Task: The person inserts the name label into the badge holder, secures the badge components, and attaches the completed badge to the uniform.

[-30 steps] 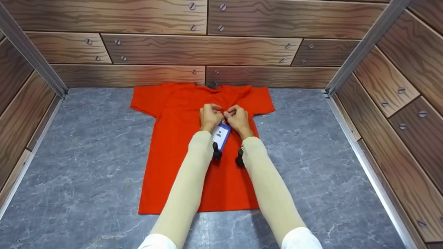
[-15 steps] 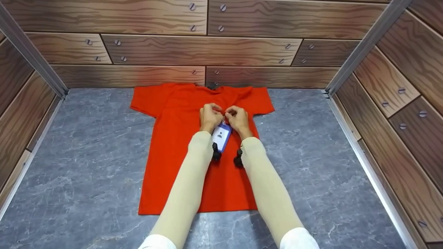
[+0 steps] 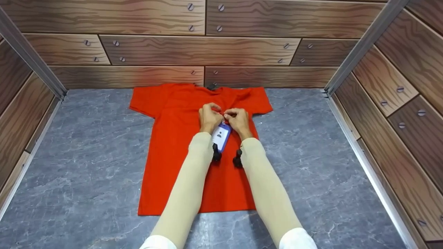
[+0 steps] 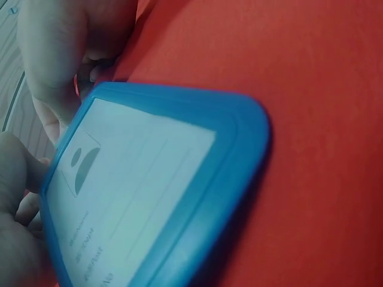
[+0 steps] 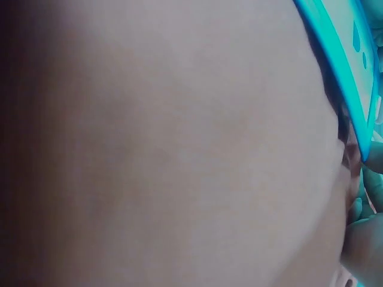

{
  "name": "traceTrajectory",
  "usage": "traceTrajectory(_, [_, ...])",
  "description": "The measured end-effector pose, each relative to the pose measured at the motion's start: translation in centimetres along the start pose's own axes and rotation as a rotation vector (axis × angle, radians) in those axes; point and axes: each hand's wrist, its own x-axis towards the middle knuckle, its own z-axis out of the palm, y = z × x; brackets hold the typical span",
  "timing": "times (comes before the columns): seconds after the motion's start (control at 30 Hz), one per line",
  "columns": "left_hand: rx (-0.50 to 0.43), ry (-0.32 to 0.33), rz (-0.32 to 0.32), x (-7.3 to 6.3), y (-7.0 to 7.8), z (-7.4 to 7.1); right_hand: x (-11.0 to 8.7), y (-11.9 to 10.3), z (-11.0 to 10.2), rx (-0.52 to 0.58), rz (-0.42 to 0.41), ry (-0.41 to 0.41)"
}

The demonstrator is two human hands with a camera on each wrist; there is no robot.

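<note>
A red T-shirt (image 3: 176, 155) lies spread flat, front up, its collar at the back wall. On its chest, a blue-framed ID badge (image 3: 221, 135) with a white card hangs below a small clip, tilted clear of the cloth in the left wrist view. My left hand (image 3: 209, 118) pinches at the badge's clip end; the fingertips hide the exact grip. Close beside it, my right hand (image 3: 238, 121) pinches a bit of the shirt's red fabric with thumb and forefinger. Skin fills most of the right wrist view, with the badge's edge (image 5: 344, 78) at upper right.
Wood-patterned panels (image 3: 200, 50) form the back and sides, joined by grey metal corner strips (image 3: 360, 52). The floor is a grey marbled surface (image 3: 86, 155). A small dark object (image 3: 211, 86) sits at the collar.
The right fingertips have shifted slightly at the fabric beside the clip. The badge has turned a little and shows more of its card. The left hand has stayed nearly still.
</note>
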Motion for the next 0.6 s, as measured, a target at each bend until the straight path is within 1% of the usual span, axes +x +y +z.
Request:
traceTrajectory(0.07, [0.004,0.005,-0.001,0.06,0.02,-0.04,0.05,0.01,-0.01,0.004,-0.005,-0.002])
traceTrajectory(0.13, [0.007,0.005,-0.006,0.05,0.03,-0.07,0.08,0.02,-0.01,0.011,0.009,-0.004])
traceTrajectory(0.23, [0.01,0.0,-0.013,-0.03,-0.01,-0.04,0.13,-0.03,-0.02,0.025,0.054,-0.01])
traceTrajectory(0.37, [-0.02,-0.012,-0.023,-0.15,-0.03,-0.05,0.31,-0.18,-0.07,0.036,0.116,-0.002])
traceTrajectory(0.47, [-0.041,-0.025,-0.029,-0.19,0.0,-0.11,0.43,-0.19,-0.11,0.025,0.13,0.021])
traceTrajectory(0.53, [-0.039,-0.035,-0.031,-0.18,0.02,-0.15,0.44,-0.13,-0.13,0.01,0.133,0.033])
traceTrajectory(0.6, [-0.029,-0.039,-0.037,-0.14,0.04,-0.21,0.4,-0.06,-0.11,0.007,0.133,0.027])
